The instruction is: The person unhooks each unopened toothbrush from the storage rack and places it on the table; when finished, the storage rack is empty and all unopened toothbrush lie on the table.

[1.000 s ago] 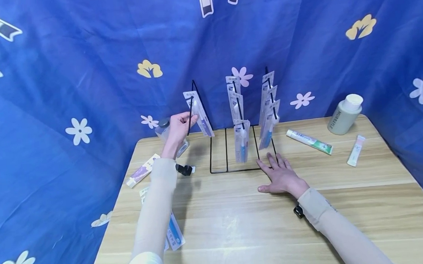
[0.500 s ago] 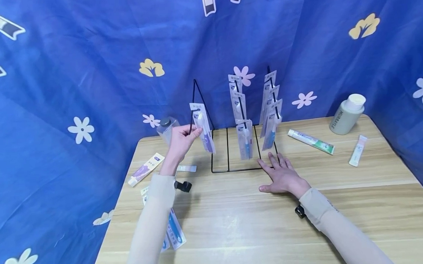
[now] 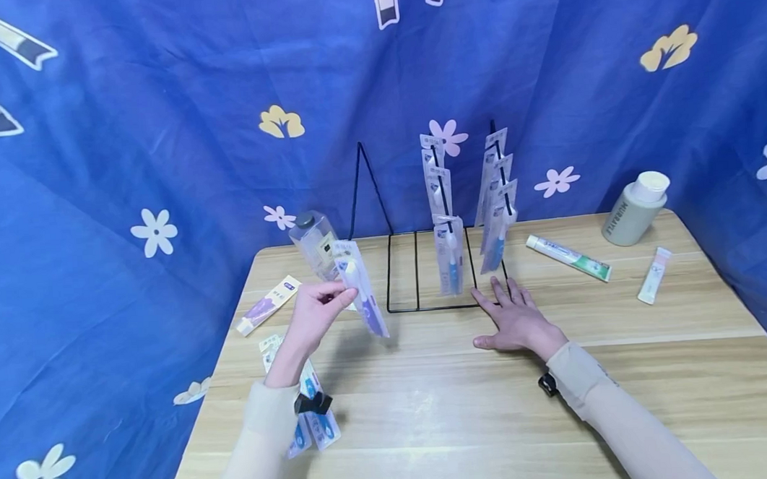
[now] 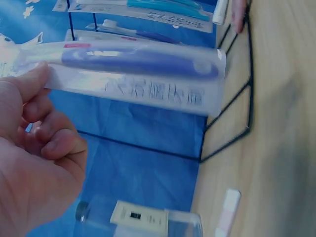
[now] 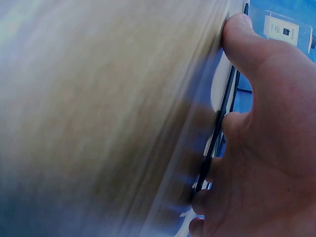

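In the head view my left hand [image 3: 316,312] pinches a packaged purple toothbrush [image 3: 361,288] between thumb and fingers. It is in front of the left arm of a black wire rack [image 3: 416,270], apart from it. Close up in the left wrist view, the pack [image 4: 148,101] lies across the picture with its purple handle to the right. My right hand [image 3: 511,323] rests with spread fingers on the table, its fingertips at the rack's front right corner. More packaged toothbrushes [image 3: 451,265] hang on the middle arm, and others [image 3: 496,226] on the right one. No pack hangs on the left arm.
A clear bottle [image 3: 315,243] with a dark cap stands behind my left hand. Left are a purple-and-white toothpaste tube [image 3: 268,305] and packaged blue toothbrushes [image 3: 321,423]. Right are a green-and-white toothpaste tube [image 3: 568,257], a grey-green bottle [image 3: 636,208] and a small tube [image 3: 655,276].
My left hand has drawn the purple toothbrush pack off the left rack arm, bringing it toward me and lower. My right hand has stayed in place.
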`<state>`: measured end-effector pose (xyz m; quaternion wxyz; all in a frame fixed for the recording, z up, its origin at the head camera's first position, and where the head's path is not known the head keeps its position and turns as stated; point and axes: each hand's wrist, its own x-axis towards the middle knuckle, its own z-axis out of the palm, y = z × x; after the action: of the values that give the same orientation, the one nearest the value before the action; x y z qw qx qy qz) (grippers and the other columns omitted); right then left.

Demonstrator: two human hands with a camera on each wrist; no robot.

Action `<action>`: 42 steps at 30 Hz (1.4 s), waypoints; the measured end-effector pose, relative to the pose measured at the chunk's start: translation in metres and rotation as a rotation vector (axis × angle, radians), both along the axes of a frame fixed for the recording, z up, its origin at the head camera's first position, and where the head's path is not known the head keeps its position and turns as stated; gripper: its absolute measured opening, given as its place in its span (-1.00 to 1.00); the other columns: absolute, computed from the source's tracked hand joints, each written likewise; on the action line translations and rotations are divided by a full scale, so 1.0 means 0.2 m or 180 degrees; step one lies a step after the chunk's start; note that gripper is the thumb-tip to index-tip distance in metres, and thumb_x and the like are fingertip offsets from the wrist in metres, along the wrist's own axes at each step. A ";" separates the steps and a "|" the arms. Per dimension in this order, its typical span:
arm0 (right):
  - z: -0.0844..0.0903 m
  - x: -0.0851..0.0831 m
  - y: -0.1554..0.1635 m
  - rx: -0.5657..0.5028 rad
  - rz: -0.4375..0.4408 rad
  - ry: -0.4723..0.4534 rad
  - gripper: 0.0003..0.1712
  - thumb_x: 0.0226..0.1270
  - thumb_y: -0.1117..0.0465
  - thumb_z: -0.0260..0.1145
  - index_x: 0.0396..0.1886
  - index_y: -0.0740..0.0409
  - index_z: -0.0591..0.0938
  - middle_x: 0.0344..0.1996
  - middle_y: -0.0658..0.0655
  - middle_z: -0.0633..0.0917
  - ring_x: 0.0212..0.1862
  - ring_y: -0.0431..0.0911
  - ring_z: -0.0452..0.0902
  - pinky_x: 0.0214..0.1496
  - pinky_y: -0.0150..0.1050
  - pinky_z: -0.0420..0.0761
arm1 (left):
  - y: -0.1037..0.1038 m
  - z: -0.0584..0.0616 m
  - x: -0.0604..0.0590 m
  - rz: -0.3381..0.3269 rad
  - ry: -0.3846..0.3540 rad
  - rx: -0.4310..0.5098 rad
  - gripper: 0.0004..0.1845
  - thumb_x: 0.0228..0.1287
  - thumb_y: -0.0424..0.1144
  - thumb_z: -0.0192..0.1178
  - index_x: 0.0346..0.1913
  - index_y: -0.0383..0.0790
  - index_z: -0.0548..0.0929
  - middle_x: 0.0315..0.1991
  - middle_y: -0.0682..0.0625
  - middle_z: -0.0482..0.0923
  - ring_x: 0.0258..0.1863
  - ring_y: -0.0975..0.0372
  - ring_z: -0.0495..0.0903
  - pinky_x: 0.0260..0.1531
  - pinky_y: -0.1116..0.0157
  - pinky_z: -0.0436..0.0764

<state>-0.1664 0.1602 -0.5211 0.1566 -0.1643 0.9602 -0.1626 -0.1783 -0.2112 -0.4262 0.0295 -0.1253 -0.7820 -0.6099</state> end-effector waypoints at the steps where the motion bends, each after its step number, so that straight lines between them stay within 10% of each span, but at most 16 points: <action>1: 0.00 0.00 0.00 -0.0007 -0.0011 -0.0005 0.17 0.24 -0.42 0.31 0.67 -0.13 -0.01 0.63 0.39 -0.16 0.61 0.45 -0.39 0.60 0.38 -0.25 | -0.02 0.00 0.02 -0.0005 -0.0021 -0.0015 -0.90 0.29 -0.48 0.31 -0.29 -0.34 0.83 -0.54 0.31 0.67 -0.51 0.44 0.47 -0.49 0.48 0.48; 11: -0.02 0.00 0.01 -0.0001 0.0015 0.0014 0.17 0.25 -0.42 0.30 0.68 -0.12 -0.01 0.64 0.39 -0.18 0.61 0.45 -0.40 0.58 0.41 -0.24 | -0.16 -0.06 0.25 0.0088 -0.0119 -0.0303 -0.83 0.33 -0.41 0.32 -0.24 -0.55 0.76 -0.40 0.26 0.65 -0.36 0.41 0.53 -0.37 0.47 0.55; 19: -0.01 -0.01 0.00 -0.0019 0.0013 -0.0009 0.17 0.25 -0.41 0.31 0.68 -0.11 -0.01 0.64 0.38 -0.19 0.61 0.44 -0.42 0.59 0.40 -0.27 | -0.28 -0.19 0.39 0.0723 -0.1059 -0.0707 -0.78 0.36 -0.26 0.34 -0.19 -0.41 0.80 -0.53 0.05 0.51 -0.54 0.32 0.43 -0.56 0.44 0.40; 33: -0.02 0.00 0.01 -0.0044 0.0023 0.0003 0.17 0.24 -0.42 0.31 0.67 -0.12 -0.01 0.64 0.38 -0.18 0.61 0.44 -0.42 0.59 0.40 -0.27 | -0.39 -0.31 0.36 0.1105 -0.1791 -0.1541 -0.82 0.21 -0.26 0.45 -0.36 -0.33 0.73 -0.58 0.01 0.64 -0.61 0.28 0.58 -0.65 0.42 0.49; 42: -0.02 0.00 0.01 -0.0059 0.0011 0.0008 0.17 0.24 -0.42 0.31 0.67 -0.11 0.01 0.64 0.39 -0.18 0.61 0.44 -0.42 0.58 0.41 -0.26 | -0.35 -0.29 0.35 0.0975 -0.1421 -0.2323 -0.74 0.20 -0.25 0.45 -0.55 -0.27 0.64 -0.69 0.00 0.58 -0.69 0.27 0.57 -0.70 0.41 0.45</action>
<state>-0.1664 0.1622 -0.5243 0.1541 -0.1676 0.9586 -0.1710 -0.1074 -0.2807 -0.4839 -0.0961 0.1242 -0.9425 -0.2951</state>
